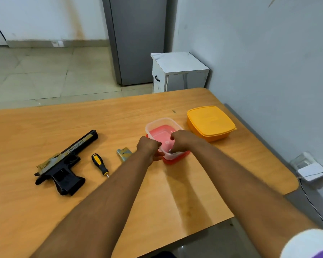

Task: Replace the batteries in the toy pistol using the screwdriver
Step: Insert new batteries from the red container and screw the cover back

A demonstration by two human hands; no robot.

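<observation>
The black and gold toy pistol (63, 162) lies on its side at the left of the wooden table (119, 116). Right of it lies the yellow and black screwdriver (99, 164), tip toward me. A small gold-grey cover piece (123, 153) sits beside my left forearm. My left hand (148, 147) grips the near left wall of a clear plastic container (158, 123) that stands on a red lid. My right hand (182, 141) reaches down into that container with curled fingers. A small pale cylinder (167, 143) lies inside by the fingertips; what the fingers hold is hidden.
An orange lidded box (211, 122) stands just right of the clear container. The table's right edge runs close to a grey wall, with a white adapter and cable (311, 171) on the floor there. A white cabinet (177, 71) stands beyond the far edge.
</observation>
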